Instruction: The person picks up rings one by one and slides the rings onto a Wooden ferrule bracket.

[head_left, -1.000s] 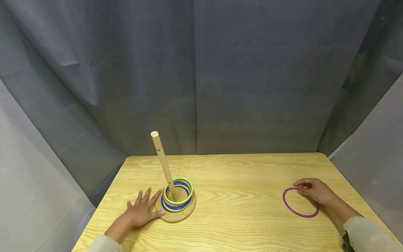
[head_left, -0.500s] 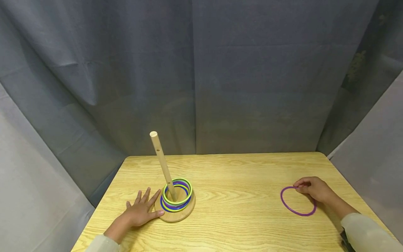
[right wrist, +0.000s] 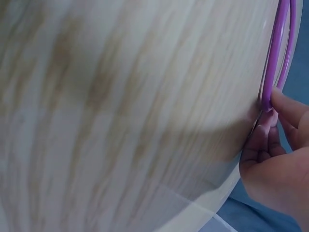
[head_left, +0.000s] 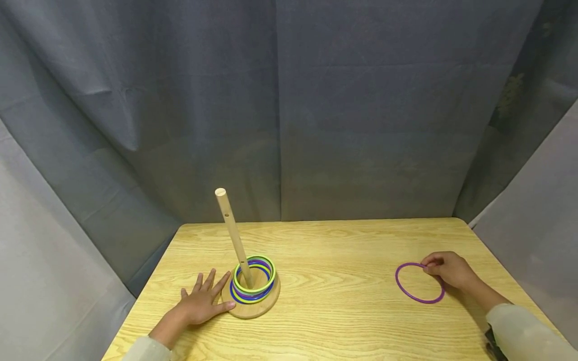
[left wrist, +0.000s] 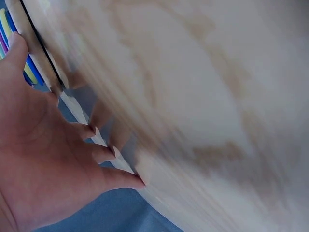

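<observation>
A purple ring point(head_left: 420, 301) is pinched at its far right edge between the thumb and fingers of my right hand point(head_left: 450, 271), on the right side of the table. The right wrist view shows the thumb on the purple ring point(right wrist: 274, 63) from close by. My left hand point(head_left: 200, 303) lies with fingers spread at the left, its fingertips on or beside the round wooden base point(head_left: 251, 313). From that base rises a wooden peg point(head_left: 232, 228), leaning left in view. Several stacked rings point(head_left: 271, 287), yellow-green, purple and blue, lie around its foot.
The wood-grain table point(head_left: 334, 311) runs between the hands, its far edge meeting a grey curtain point(head_left: 361, 125). More grey cloth hangs at both sides.
My right hand has shifted slightly left, and the purple ring has moved left and a little away from me with it. The left hand and the peg stand stay put.
</observation>
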`<state>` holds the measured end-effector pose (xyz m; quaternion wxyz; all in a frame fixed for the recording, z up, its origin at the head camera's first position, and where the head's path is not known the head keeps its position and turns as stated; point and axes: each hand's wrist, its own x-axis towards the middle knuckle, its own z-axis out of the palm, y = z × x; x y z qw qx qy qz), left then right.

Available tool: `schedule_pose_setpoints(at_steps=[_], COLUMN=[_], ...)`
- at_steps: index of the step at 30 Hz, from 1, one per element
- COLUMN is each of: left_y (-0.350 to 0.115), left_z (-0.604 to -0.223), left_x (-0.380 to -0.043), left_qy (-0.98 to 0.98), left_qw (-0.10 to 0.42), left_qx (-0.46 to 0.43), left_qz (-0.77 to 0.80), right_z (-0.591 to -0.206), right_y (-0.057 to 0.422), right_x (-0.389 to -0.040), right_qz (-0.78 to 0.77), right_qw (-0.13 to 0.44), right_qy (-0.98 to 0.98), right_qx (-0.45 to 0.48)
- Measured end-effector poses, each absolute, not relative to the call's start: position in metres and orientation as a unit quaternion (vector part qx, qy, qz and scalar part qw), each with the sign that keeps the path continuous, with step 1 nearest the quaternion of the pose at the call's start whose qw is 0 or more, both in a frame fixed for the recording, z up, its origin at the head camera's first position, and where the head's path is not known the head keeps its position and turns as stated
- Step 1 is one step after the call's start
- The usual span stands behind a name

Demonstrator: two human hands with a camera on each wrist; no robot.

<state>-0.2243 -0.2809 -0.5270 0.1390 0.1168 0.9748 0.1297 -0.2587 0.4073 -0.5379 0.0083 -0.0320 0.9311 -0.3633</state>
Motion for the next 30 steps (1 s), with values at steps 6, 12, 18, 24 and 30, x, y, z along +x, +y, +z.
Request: schedule_pose_setpoints(at_steps=[6,12,18,24,30], left_y=[-0.281,-0.281,-0.281,-0.283,-0.283], left_z=[-0.527,-0.527,-0.526,-0.529,-0.530], left_x=[-0.224,-0.224,-0.224,-0.225,-0.226], left_qy=[0.974,0.975,0.974,0.974,0.974], left_qw=[0.142,0.140,0.143,0.144,0.144], left_qx=[0.116,0.115,0.115,0.115,0.117], left_qz=[0.133,0.130,0.135,0.131,0.129], right_z=[-0.534,-0.522,-0.505,-0.484,-0.463], right_y=[0.401,0.377,0.345,0.312,0.276], right_x=[-0.260,-0.262,-0.266,-0.270,-0.275], right_qz=[-0.338,-0.362,-0.382,-0.399,-0.414], right_qw=[0.000,-0.006,0.001,0.010,0.007], right_qy=[0.940,0.931,0.922,0.915,0.906], right_qx=[-0.035,-0.049,-0.057,-0.067,-0.081])
